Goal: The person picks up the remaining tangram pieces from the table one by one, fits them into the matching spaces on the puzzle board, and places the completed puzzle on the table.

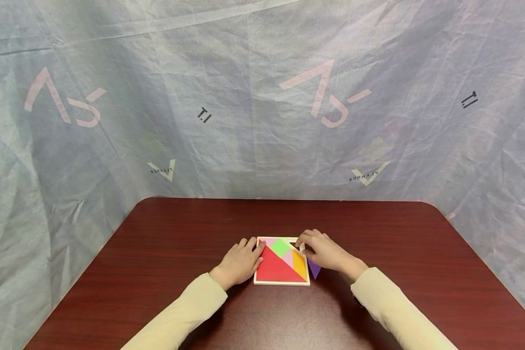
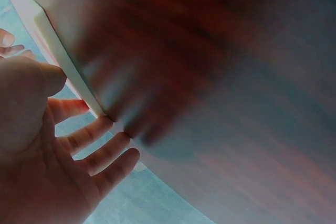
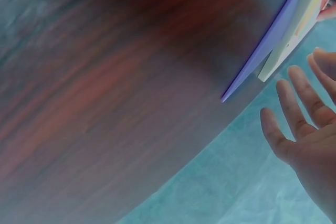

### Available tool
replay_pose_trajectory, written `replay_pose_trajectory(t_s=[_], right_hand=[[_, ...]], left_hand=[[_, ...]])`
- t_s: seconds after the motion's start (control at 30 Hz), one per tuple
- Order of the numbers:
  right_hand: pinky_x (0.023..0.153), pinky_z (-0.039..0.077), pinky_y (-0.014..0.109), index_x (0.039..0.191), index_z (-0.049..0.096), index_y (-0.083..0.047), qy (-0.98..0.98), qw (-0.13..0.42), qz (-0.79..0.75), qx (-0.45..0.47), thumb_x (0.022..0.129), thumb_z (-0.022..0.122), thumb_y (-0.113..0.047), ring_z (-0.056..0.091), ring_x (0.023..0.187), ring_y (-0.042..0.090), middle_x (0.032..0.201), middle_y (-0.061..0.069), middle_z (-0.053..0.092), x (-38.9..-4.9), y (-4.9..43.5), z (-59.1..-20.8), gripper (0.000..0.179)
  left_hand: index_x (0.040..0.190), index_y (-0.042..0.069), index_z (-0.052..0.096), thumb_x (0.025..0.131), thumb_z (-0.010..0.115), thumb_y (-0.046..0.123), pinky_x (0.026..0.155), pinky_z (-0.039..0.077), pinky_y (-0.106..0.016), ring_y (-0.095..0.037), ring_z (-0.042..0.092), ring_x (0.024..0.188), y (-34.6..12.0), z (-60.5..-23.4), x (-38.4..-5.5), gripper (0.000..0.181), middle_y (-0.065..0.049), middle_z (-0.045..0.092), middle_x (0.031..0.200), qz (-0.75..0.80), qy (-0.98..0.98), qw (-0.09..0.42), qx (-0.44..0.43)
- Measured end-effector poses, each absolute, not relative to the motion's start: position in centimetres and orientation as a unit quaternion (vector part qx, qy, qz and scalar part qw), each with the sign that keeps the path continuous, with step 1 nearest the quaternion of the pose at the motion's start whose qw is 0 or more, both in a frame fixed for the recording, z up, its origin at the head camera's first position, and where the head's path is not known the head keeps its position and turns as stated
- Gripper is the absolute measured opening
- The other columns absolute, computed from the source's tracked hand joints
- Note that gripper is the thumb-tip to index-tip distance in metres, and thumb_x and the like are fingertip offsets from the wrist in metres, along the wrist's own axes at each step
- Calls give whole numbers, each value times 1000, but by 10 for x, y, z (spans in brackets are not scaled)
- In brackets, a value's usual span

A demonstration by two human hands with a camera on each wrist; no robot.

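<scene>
A square tangram tray (image 1: 282, 283) with a pale frame lies on the table. It holds a large red triangle (image 1: 277, 267), a green piece (image 1: 281, 247), an orange piece (image 1: 299, 265) and pink pieces. My left hand (image 1: 238, 262) holds the tray's left edge, with thumb over the rim (image 2: 68, 66) and fingers along the side. My right hand (image 1: 325, 250) is over the upper right corner, thumb and forefinger near a dark triangular gap (image 1: 294, 244); nothing shows between them. A purple triangle (image 3: 265, 43) lies beside the tray's right edge, partly under that hand.
The dark reddish wood table (image 1: 192, 218) has rounded far corners. Grey printed cloth (image 1: 253, 146) hangs behind it and along both sides. Both forearms, in cream sleeves (image 1: 188, 306), reach in from the near edge.
</scene>
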State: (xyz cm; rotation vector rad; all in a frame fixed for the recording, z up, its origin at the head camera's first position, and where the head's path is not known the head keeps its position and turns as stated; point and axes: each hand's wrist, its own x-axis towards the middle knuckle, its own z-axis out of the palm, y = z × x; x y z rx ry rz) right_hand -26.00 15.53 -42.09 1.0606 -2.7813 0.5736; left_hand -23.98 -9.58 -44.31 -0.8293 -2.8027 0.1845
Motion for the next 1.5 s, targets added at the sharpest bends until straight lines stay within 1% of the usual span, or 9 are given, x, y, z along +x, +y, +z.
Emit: replay_pose_trajectory(t_s=[0.37,0.63,0.77,0.9,1.07,1.23,1.5], right_hand=[[73,38,38,96,63,-8,-921,61,178,342,80,63,-2,51,88,19,97,4,60,-257,167,-420,17],[69,34,33,96,64,-8,-922,52,169,345,79,64,-3,50,85,18,96,4,60,-254,177,-420,18],[70,34,34,96,63,-9,-922,39,170,346,78,64,-1,49,86,18,95,3,60,-252,181,-420,19],[71,36,37,95,63,-9,-922,37,165,349,77,65,-1,50,88,19,95,3,60,-249,184,-419,20],[72,36,36,95,64,-10,-922,34,159,351,76,68,-4,52,89,19,95,3,61,-246,187,-421,21],[71,33,32,96,64,-10,-925,24,154,348,76,69,-8,50,87,15,96,2,60,-244,189,-423,21],[70,33,31,98,65,-11,-926,27,142,349,75,73,-15,51,87,15,97,1,58,-241,190,-425,25]], left_hand=[[128,12,52,94,47,34,81,47,-36,-25,49,99,-95,-444,-240,41,-11,49,120,61,-952,103,-280],[128,12,53,93,48,33,80,47,-36,-25,50,99,-95,-444,-240,40,-11,49,118,61,-950,112,-284],[128,12,52,93,48,33,80,47,-36,-25,50,99,-95,-444,-240,41,-11,49,118,61,-950,112,-285],[128,12,52,93,48,33,80,47,-36,-25,49,99,-96,-445,-240,41,-11,49,119,62,-950,110,-284],[128,12,52,93,48,33,81,47,-36,-25,49,99,-95,-444,-240,41,-11,49,119,61,-951,108,-283],[128,12,52,93,48,33,81,47,-36,-25,49,100,-95,-444,-240,41,-11,48,120,59,-951,107,-283],[129,12,52,94,47,33,80,47,-36,-26,49,100,-96,-444,-240,41,-12,48,120,58,-951,108,-282]])
